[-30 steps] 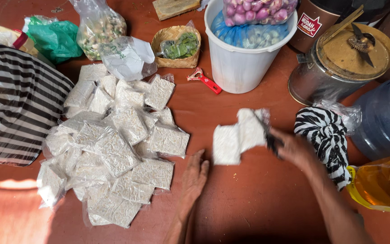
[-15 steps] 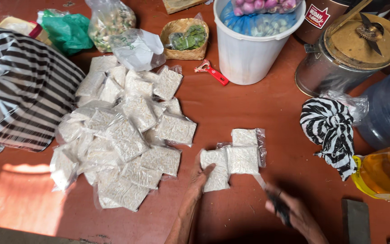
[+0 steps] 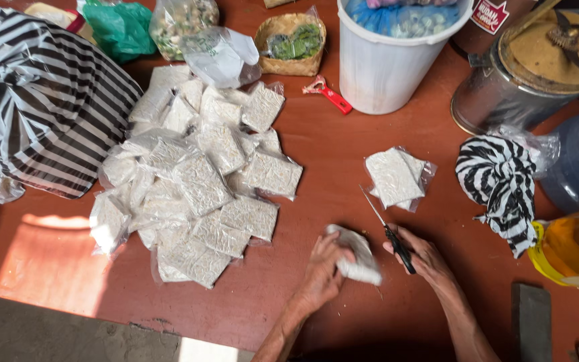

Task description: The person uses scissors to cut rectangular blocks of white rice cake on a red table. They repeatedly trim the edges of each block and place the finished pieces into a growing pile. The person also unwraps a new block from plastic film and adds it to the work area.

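1. The knife (image 3: 389,228) lies in the right hand (image 3: 423,256), black handle gripped, thin blade pointing up-left toward the far edge of the counter (image 3: 330,167).
2. The left hand (image 3: 322,269) is closed on a crumpled white packet (image 3: 360,258), near the counter's near edge, just beside the knife.
3. Two flat white packets in clear wrap (image 3: 397,177) lie just beyond the blade tip.
4. A white bucket (image 3: 387,64) at the far edge holds blue and pale bagged goods.
5. A small woven basket (image 3: 294,43) holds green leaves.
6. A heap of white packets (image 3: 196,181) fills the counter's left middle.
7. Both forearms reach in from the near edge, wrists bent inward.
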